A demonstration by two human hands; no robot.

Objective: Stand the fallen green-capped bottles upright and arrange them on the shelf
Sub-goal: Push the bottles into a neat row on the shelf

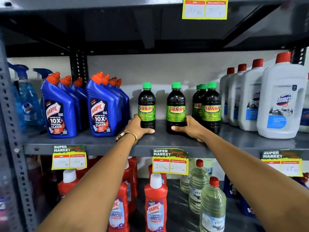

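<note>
Several dark bottles with green caps and "SUNNY" labels stand upright on the grey middle shelf [167,144]. My left hand [138,127] wraps the base of the left bottle [146,104]. My right hand [190,127] grips the base of the middle bottle [176,106]. Both held bottles are upright with their bases on the shelf. To the right stands a tight group of three more green-capped bottles [211,104], one in front and two behind it. No green-capped bottle lies on its side in view.
Blue Harpic bottles [102,111] with orange caps stand left of my left hand. White Domex jugs [282,101] stand at the right. Price tags [170,162] hang from the shelf edge. Red cleaner bottles and clear bottles fill the shelf below.
</note>
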